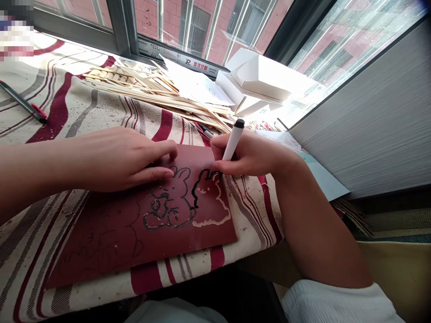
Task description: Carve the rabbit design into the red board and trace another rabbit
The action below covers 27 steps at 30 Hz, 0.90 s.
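Observation:
My right hand [249,154] grips a white marker with a black cap end [234,139], its tip down on a dark red sheet [208,224] at a thick black line. That sheet, possibly sandpaper, lies on a striped cloth and bears a rabbit outline [171,197], partly inked black and partly traced in pale lines. My left hand [117,159] rests flat on the sheet's upper edge, fingers slightly apart, holding nothing. Fainter drawn lines [101,242] cover the sheet's lower left. The marker's tip is hidden by my fingers.
A cream and red striped cloth [43,112] covers the work surface, dusted with specks. Wooden sticks [151,92], papers [198,83] and white cardboard boxes [259,76] lie beyond the sheet by the window. A dark pen [23,102] lies at far left.

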Available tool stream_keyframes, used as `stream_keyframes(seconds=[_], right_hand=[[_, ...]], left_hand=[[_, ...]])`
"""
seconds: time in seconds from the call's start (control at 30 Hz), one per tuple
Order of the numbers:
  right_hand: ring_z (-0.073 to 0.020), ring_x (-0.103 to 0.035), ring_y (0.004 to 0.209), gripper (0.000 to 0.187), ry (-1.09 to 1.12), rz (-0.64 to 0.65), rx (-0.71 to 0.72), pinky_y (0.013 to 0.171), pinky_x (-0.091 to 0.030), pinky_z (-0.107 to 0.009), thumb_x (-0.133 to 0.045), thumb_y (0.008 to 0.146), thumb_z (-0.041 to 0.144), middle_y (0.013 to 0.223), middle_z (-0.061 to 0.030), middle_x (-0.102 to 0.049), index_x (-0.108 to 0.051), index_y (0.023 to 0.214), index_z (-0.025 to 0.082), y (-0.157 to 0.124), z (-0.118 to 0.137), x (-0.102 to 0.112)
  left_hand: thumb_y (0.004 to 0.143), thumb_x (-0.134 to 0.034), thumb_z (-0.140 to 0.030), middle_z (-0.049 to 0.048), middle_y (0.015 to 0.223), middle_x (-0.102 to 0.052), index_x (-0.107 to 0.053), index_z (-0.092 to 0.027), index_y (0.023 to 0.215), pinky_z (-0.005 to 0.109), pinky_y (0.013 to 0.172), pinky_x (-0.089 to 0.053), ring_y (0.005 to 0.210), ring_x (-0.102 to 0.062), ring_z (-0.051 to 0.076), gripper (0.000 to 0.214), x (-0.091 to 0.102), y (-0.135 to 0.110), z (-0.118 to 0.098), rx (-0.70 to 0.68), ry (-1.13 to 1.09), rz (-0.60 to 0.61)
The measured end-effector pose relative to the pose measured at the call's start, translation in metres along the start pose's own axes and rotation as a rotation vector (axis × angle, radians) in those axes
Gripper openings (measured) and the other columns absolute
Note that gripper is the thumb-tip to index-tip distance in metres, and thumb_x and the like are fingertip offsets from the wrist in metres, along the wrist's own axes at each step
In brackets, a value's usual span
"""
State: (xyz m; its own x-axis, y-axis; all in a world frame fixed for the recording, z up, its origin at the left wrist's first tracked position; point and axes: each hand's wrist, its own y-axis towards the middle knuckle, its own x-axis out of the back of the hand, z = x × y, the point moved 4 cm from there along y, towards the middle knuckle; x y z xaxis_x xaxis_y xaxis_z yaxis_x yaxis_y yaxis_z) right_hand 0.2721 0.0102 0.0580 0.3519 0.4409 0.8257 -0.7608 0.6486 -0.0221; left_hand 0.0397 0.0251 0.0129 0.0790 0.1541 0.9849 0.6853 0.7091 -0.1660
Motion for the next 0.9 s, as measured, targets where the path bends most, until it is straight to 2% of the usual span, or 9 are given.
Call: stream_keyframes(seconds=[0.2, 0.47, 0.63, 0.9], right_hand=[[-0.0098, -0.038, 0.059, 0.028, 0.008, 0.035, 0.071, 0.057, -0.031, -0.028, -0.062, 0.086, 0.018, 0.064, 0.0078, -0.041, -0.041, 0.07, 0.026, 0.001, 0.0034, -0.0031], [-0.0107, -0.042, 0.063, 0.025, -0.018, 0.02, 0.039, 0.06, -0.032, -0.028, -0.063, 0.083, 0.016, 0.062, 0.0075, -0.044, -0.043, 0.07, 0.025, 0.0003, 0.0016, -0.0016], [-0.0106, -0.041, 0.063, 0.026, -0.015, 0.034, 0.092, 0.061, -0.033, -0.027, -0.063, 0.086, 0.018, 0.065, 0.0065, -0.045, -0.043, 0.071, 0.025, 0.001, 0.0047, -0.004], [-0.0102, -0.038, 0.063, 0.029, -0.006, 0.033, 0.084, 0.06, -0.031, -0.027, -0.063, 0.086, 0.017, 0.065, 0.0069, -0.042, -0.04, 0.071, 0.025, 0.0014, 0.0031, -0.0039]], left_hand=[[0.096, -0.026, -0.072, 0.0026, 0.083, -0.076, -0.062, -0.032, 0.113, 0.037, 0.065, -0.035, 0.071, -0.07, 0.03, 0.057, -0.0015, -0.0009, 0.0, -0.05, 0.016, -0.04], [0.099, -0.03, -0.07, 0.0025, 0.078, -0.075, -0.066, -0.03, 0.112, 0.037, 0.062, -0.036, 0.065, -0.069, 0.028, 0.055, -0.0004, -0.0016, -0.0002, -0.083, 0.012, -0.075], [0.102, -0.037, -0.067, 0.0039, 0.081, -0.077, -0.065, -0.031, 0.112, 0.038, 0.066, -0.039, 0.068, -0.069, 0.03, 0.046, 0.0007, -0.0025, 0.0006, -0.082, -0.011, -0.071], [0.101, -0.032, -0.066, 0.0043, 0.08, -0.077, -0.065, -0.031, 0.112, 0.038, 0.063, -0.037, 0.066, -0.069, 0.029, 0.05, 0.0004, -0.0033, 0.0002, -0.097, 0.015, -0.097]])
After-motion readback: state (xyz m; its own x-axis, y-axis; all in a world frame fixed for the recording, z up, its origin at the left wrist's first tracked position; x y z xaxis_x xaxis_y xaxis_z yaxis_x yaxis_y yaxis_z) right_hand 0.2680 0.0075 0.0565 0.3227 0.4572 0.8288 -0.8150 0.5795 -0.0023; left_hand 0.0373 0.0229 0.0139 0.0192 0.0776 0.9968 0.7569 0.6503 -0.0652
